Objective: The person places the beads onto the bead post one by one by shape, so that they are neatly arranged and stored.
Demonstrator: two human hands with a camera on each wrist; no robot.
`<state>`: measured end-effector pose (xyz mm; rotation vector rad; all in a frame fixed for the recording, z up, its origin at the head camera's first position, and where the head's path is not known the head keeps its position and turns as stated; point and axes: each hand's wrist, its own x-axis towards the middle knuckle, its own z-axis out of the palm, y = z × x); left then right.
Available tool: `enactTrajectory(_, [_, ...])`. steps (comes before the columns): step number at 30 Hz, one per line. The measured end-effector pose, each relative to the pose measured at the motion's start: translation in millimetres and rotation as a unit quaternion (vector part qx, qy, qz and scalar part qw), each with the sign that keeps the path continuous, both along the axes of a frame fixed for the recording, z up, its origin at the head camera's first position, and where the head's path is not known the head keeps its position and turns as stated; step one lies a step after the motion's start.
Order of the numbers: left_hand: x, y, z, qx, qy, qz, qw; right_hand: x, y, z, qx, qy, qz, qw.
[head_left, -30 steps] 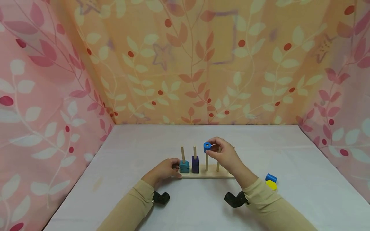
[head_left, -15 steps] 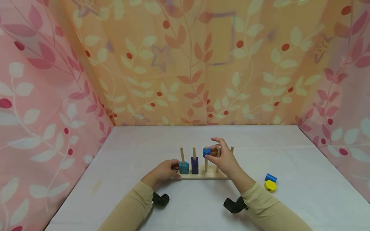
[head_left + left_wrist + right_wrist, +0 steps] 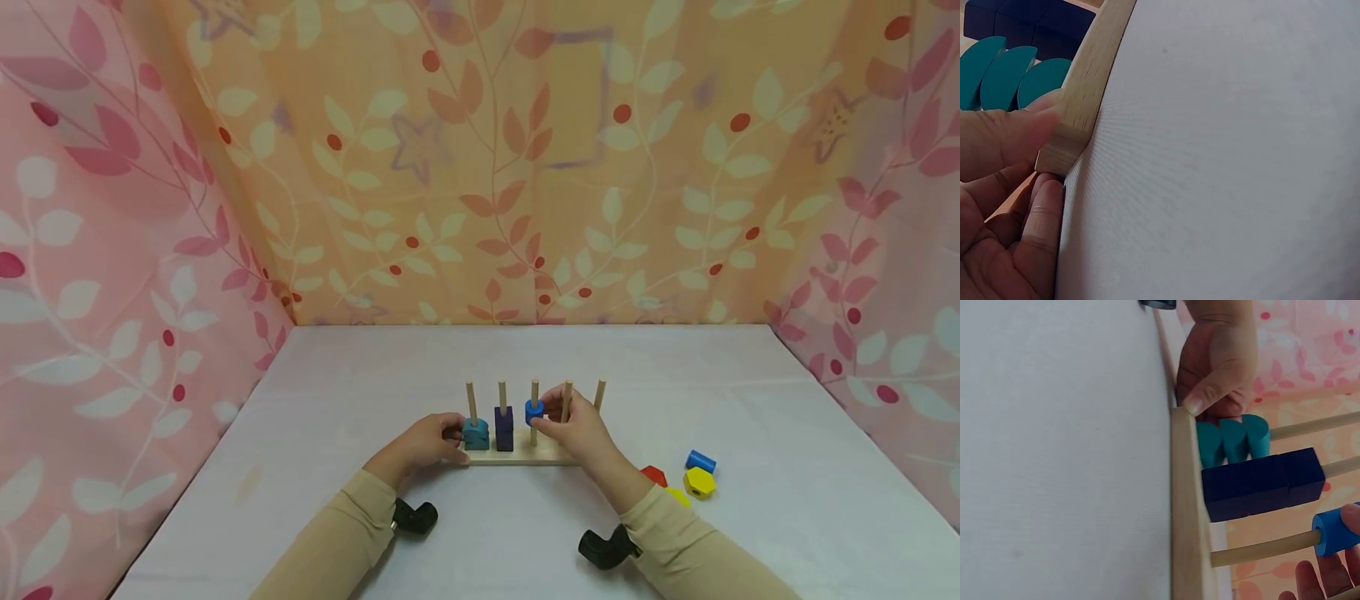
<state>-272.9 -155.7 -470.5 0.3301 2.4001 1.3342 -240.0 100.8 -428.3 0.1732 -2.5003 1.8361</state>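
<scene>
Encircling a peg (image 3: 535, 390), the cylinder (image 3: 532, 412) looks bright blue.

Looks like bare, grained, matt wood in the base (image 3: 1085, 84) and pegs (image 3: 1266, 548); smooth on the blue cylinder (image 3: 1331, 531); matt, clothlike across the surface (image 3: 1222, 150); perhaps plastic, too small to be sure, in the black wrist fitting (image 3: 602, 550).
</scene>
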Motion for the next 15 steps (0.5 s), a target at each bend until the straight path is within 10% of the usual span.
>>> enactTrajectory(15, [-2.4,-0.3,0.1,-0.003,0.003,-0.005,1.0,4.1,-3.6,-22.2,0.017,-0.022,-0.024,0.999])
